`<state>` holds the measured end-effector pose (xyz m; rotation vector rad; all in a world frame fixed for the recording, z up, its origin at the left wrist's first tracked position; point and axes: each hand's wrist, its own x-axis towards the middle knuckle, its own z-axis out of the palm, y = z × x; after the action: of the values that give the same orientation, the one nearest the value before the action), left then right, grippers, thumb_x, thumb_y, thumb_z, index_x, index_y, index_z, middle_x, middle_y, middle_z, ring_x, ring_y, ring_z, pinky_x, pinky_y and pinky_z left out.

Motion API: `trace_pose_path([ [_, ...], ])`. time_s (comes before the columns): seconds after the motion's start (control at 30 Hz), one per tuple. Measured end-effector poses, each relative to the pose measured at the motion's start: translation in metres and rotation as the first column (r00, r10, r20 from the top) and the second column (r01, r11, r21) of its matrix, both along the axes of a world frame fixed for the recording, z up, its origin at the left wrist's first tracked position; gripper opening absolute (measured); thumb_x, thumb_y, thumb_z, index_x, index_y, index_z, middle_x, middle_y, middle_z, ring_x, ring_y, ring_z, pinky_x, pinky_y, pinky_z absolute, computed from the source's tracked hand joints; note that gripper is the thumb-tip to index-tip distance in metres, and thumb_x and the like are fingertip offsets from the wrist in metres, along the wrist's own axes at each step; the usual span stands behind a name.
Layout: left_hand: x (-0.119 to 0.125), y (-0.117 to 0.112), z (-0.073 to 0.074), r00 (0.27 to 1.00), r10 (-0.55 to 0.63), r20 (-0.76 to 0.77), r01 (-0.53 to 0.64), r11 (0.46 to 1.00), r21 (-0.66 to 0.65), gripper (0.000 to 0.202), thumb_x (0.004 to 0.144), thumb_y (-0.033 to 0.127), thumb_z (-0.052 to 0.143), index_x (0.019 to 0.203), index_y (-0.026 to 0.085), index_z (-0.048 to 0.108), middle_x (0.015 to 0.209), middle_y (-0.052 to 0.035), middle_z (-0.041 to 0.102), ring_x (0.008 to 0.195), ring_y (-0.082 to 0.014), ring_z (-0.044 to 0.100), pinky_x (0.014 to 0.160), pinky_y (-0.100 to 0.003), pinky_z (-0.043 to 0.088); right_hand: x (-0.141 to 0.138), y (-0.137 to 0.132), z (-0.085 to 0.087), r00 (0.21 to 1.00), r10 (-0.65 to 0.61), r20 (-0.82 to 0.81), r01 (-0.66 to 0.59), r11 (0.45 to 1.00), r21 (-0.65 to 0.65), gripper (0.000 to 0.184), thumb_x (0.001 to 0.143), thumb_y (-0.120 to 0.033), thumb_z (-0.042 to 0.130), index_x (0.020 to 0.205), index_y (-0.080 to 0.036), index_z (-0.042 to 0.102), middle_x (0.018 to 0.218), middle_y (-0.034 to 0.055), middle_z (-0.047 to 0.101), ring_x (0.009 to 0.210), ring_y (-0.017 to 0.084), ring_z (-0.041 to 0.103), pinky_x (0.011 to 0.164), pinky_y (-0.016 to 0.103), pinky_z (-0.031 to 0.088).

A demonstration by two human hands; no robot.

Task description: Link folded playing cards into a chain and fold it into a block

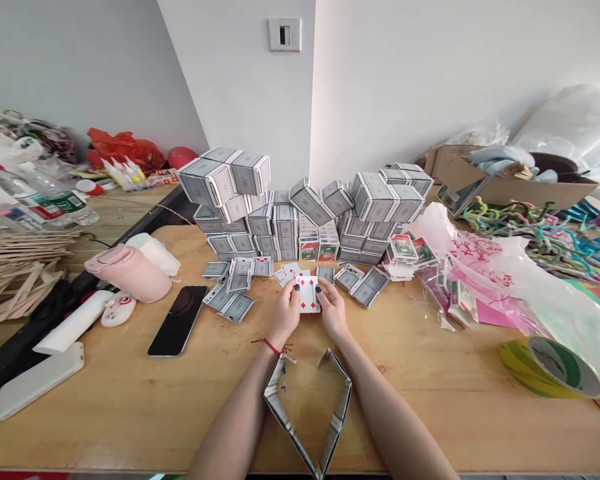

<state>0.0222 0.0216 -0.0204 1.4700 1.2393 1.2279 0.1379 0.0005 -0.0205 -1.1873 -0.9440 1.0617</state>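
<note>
Between my two hands a playing card (309, 295), the four of diamonds, is held upright with its face toward me. My left hand (286, 308) pinches its left edge, thumb on the front. On the opposite edge, my right hand (333, 307) grips it the same way. Whether more cards lie behind it is hidden. Loose playing cards (286, 272) lie just beyond my hands. Small piles of cards sit to the left (233, 303) and right (370, 287). Between my forearms stands an angular ring of folded cards (341, 400), with a gap at its far end.
Behind my hands rise stacked blocks of folded cards (285, 230) and boxed decks (309, 250). Leftward lie a phone (177, 321), a pink tumbler (130, 272) and a white power bank (40, 381). A tape roll (550, 367) and plastic bags (485, 260) occupy the right.
</note>
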Motion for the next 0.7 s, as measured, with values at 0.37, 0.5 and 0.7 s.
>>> trace_pose_path([
  [0.37, 0.0035, -0.0047, -0.0013, 0.99, 0.13, -0.058, -0.125, 0.988, 0.094, 0.032, 0.084, 0.026, 0.039, 0.113, 0.016, 0.049, 0.103, -0.0111, 0.061, 0.096, -0.0185, 0.056, 0.082, -0.031, 0.044, 0.0012, 0.0025, -0.0058, 0.999, 0.046, -0.011, -0.046, 0.998, 0.053, 0.048, 0.075, -0.035, 0.052, 0.12, -0.018, 0.052, 0.119, 0.0061, 0.056, 0.112, 0.024, 0.05, 0.091, 0.037, 0.043],
  [0.5, 0.0038, -0.0048, -0.0043, 0.986, 0.149, -0.07, -0.142, 0.986, 0.087, 0.031, 0.084, 0.027, 0.04, 0.111, 0.015, 0.048, 0.068, -0.0021, 0.058, 0.059, -0.0121, 0.053, 0.06, -0.026, 0.045, 0.0019, 0.0022, -0.0064, 0.999, 0.046, -0.011, -0.045, 0.998, 0.049, 0.05, 0.074, -0.036, 0.053, 0.121, -0.019, 0.051, 0.123, 0.0051, 0.053, 0.114, 0.026, 0.048, 0.094, 0.04, 0.04],
  [0.7, 0.0027, -0.0045, 0.0, 0.984, 0.154, -0.086, -0.146, 0.985, 0.091, 0.033, 0.083, 0.027, 0.042, 0.112, 0.014, 0.052, 0.074, -0.0044, 0.06, 0.062, -0.0123, 0.053, 0.059, -0.025, 0.043, 0.0034, 0.0026, -0.0086, 0.999, 0.052, -0.01, -0.052, 0.998, 0.039, 0.053, 0.073, -0.035, 0.053, 0.124, -0.02, 0.049, 0.122, 0.0049, 0.054, 0.107, 0.027, 0.053, 0.086, 0.04, 0.045],
])
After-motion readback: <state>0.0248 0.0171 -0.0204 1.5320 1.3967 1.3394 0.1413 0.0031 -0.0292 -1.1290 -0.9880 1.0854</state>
